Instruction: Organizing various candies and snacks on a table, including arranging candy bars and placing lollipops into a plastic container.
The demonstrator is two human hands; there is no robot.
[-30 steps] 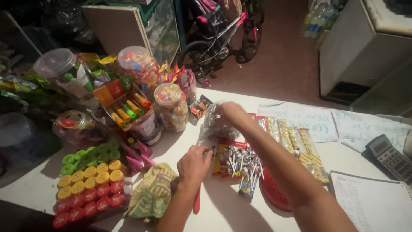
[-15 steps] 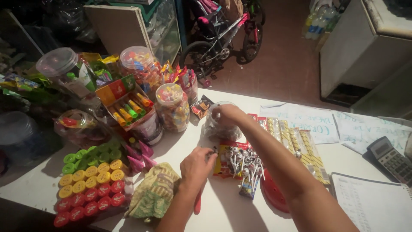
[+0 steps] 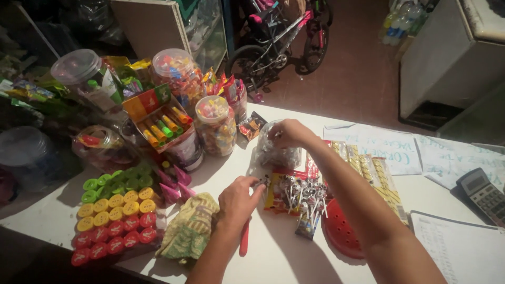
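Note:
My right hand (image 3: 288,133) reaches across the white table (image 3: 284,257) and pinches the top of a clear plastic bag of small sweets (image 3: 276,152). My left hand (image 3: 239,202) is nearer to me, its fingertips closed on a small wrapped sweet beside a packet of lollipops (image 3: 299,195). A red pen (image 3: 244,239) lies under my left wrist. A red perforated lid (image 3: 342,236) lies just right of the lollipops.
Clear candy jars (image 3: 215,125), a box of coloured tubes (image 3: 158,123) and rows of round green, yellow and red caps (image 3: 113,215) crowd the left. Yellow-green packets (image 3: 189,231) lie near. Papers (image 3: 389,150), a calculator (image 3: 484,192) and a notebook (image 3: 463,247) sit right. A bicycle (image 3: 284,37) stands behind.
My left hand has slid a little right toward the lollipop packet. My right hand stays on top of the clear bag.

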